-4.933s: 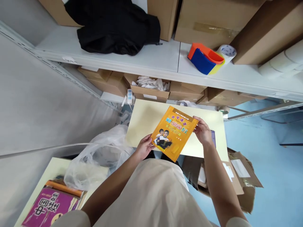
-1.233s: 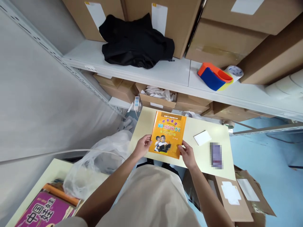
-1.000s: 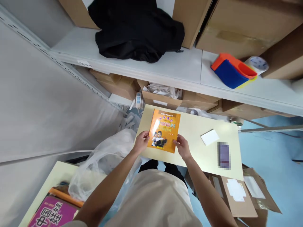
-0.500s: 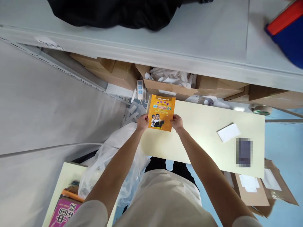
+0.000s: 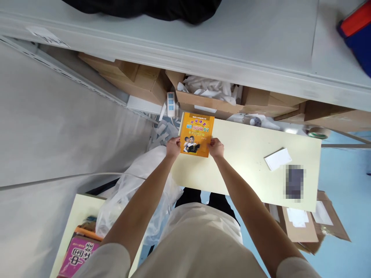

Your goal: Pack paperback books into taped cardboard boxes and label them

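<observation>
An orange book (image 5: pixel 197 135) faces up with its printed cover, which carries coloured lettering and a picture of figures reading. My left hand (image 5: pixel 173 147) grips its left edge near the lower half. Opposite, my right hand (image 5: pixel 216 148) pinches the right edge at about the same height. Both hands are closed on the book, over the left part of the pale table (image 5: pixel 246 154). Whether the book rests on the table or is held just above it, I cannot tell.
Farther right lie a white box-like item (image 5: pixel 278 158) and a pixelated dark object (image 5: pixel 295 182). Behind the table are cardboard boxes (image 5: pixel 208 101), a power strip (image 5: pixel 171 104) and a tape roll (image 5: pixel 319 133) under a grey shelf (image 5: pixel 174 46). A plastic bag (image 5: pixel 130 193) and a pink book (image 5: pixel 78 255) are left.
The whole view has shifted slightly. Both hands keep the same hold on the orange book, which looks almost unmoved relative to the table.
</observation>
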Demonstrator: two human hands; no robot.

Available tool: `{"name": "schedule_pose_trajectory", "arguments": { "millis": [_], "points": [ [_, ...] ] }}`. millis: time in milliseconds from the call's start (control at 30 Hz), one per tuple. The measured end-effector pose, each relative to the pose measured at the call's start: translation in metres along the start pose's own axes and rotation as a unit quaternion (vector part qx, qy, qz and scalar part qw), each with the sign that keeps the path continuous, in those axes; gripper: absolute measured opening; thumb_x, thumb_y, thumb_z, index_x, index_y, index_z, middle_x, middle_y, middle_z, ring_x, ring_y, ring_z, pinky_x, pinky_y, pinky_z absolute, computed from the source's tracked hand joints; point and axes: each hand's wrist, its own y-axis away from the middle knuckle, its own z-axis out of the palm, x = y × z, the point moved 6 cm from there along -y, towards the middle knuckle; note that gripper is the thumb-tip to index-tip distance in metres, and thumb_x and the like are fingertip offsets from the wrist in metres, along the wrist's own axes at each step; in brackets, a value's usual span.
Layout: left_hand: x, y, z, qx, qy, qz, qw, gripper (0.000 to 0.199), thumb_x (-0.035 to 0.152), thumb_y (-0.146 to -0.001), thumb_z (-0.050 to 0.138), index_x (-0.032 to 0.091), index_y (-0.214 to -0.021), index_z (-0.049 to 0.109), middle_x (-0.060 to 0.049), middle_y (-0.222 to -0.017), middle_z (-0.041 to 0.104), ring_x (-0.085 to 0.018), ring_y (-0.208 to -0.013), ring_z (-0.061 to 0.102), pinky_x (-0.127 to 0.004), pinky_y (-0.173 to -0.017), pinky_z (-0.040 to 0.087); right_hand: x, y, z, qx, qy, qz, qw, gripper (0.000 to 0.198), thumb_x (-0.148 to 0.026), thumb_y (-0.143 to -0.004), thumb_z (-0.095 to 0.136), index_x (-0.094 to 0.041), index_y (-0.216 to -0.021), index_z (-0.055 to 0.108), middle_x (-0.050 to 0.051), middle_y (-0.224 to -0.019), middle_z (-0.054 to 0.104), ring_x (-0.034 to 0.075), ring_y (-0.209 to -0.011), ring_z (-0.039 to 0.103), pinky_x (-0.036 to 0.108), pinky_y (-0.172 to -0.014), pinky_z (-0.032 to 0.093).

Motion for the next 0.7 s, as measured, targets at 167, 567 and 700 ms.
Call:
{"name": "schedule_pose_trajectory", "arguments": {
  "millis": [167, 567, 700],
  "points": [
    [0.002, 0.0, -0.005, 0.002, -0.02, -0.009, 1.0, 0.033, 0.006, -0.073, 0.051, 0.017, -0.097, 0.071, -0.006, -0.086, 0.069, -0.018, -0.079, 0.064, -0.03, -0.081, 0.051, -0.002, 0.0, 0.003, 0.003, -0.021, 0.007, 1.0, 0.021, -0.019, -0.074, 0.064, -0.021, -0.094, 0.059, 0.003, -0.084, 0.07, 0.019, -0.082, 0.065, 0.032, -0.076, 0.05],
    [0.281, 0.068, -0.005, -0.086, 0.199, 0.29, 0.932, 0.023, 0.023, -0.083, 0.059, 0.017, -0.104, 0.065, -0.008, -0.102, 0.069, -0.014, -0.081, 0.066, -0.026, -0.071, 0.055, -0.004, 0.092, -0.325, 0.329, -0.175, -0.278, 0.885, 0.029, -0.043, -0.079, 0.066, -0.019, -0.095, 0.061, 0.005, -0.093, 0.064, 0.015, -0.074, 0.061, 0.03, -0.064, 0.052],
    [0.404, 0.073, 0.006, -0.134, 0.266, 0.306, 0.904, 0.033, 0.028, -0.084, 0.061, 0.01, -0.113, 0.062, -0.014, -0.113, 0.067, -0.018, -0.098, 0.066, -0.029, -0.088, 0.052, -0.017, 0.034, -0.443, 0.393, -0.175, -0.265, 0.863, 0.042, -0.048, -0.076, 0.067, -0.018, -0.105, 0.061, 0.008, -0.1, 0.063, 0.019, -0.085, 0.062, 0.035, -0.071, 0.055]
  ]
}}
